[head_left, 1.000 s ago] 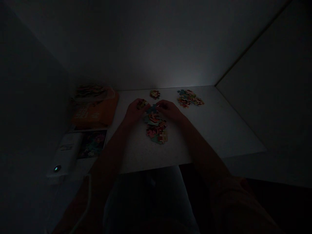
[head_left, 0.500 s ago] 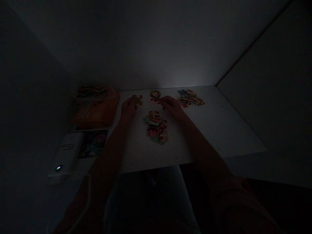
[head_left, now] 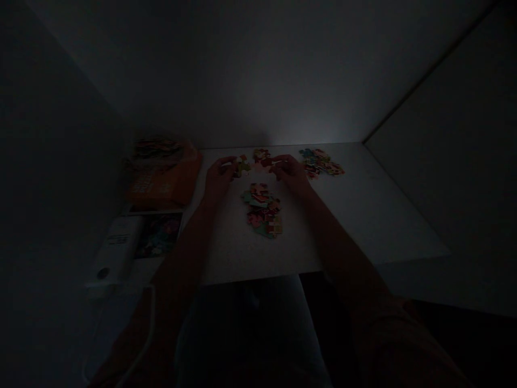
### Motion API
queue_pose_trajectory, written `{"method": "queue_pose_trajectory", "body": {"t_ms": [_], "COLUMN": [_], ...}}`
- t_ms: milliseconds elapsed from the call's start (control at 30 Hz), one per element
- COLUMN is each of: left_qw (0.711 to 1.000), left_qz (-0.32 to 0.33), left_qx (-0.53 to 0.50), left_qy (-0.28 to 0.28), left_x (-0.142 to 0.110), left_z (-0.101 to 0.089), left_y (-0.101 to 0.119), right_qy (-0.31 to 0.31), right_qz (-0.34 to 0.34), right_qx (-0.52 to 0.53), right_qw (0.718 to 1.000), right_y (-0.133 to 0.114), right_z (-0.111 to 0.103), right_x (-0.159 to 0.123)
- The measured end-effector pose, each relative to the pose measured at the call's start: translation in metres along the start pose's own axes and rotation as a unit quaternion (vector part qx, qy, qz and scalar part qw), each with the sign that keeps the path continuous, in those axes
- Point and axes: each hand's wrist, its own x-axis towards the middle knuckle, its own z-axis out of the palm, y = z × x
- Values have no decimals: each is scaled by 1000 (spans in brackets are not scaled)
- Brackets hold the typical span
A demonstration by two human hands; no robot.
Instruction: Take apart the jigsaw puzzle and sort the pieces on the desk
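Note:
In the dim head view, my left hand (head_left: pixel 219 177) is closed at the fingertips on a green and orange jigsaw puzzle piece (head_left: pixel 243 166) at the back of the table. Across from it, my right hand (head_left: pixel 291 173) pinches a dark red puzzle piece (head_left: pixel 266 162). A pale pink patch lies between the two hands; its outline is too dark to make out. Just behind the red piece sits a small cluster of puzzle pieces (head_left: pixel 262 153). Closer to me, between my forearms, lies a heap of loose pieces (head_left: pixel 263 211).
Another pile of puzzle pieces (head_left: pixel 322 163) lies right of my right hand. At the left stand an orange box (head_left: pixel 163 186), a dark picture card (head_left: pixel 159 234) and a white device (head_left: pixel 117 245) with a cable. A wall (head_left: pixel 258 81) borders the white table (head_left: pixel 363 215).
My left hand has moved right with the green piece, narrowing the gap to my right hand. The red piece shows more fully in my right fingertips. The view has shifted slightly.

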Motion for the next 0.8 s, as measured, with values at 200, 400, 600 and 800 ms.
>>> {"method": "queue_pose_trajectory", "body": {"t_ms": [200, 400, 600, 800], "left_qw": [1000, 1000, 1000, 1000], "left_qz": [-13, 3, 3, 27], "left_qx": [2, 7, 14, -6], "left_qy": [-7, -28, -28, -3], "left_x": [-5, -8, -7, -5], "left_z": [1, 2, 3, 4], "left_y": [9, 13, 11, 8], "right_qy": [5, 9, 12, 19], "right_qz": [3, 21, 2, 4], "right_qx": [-11, -8, 0, 1], "right_qw": [1000, 1000, 1000, 1000], "right_y": [0, -4, -2, 3], "right_z": [-3, -2, -2, -4], "right_x": [2, 0, 1, 2]}}
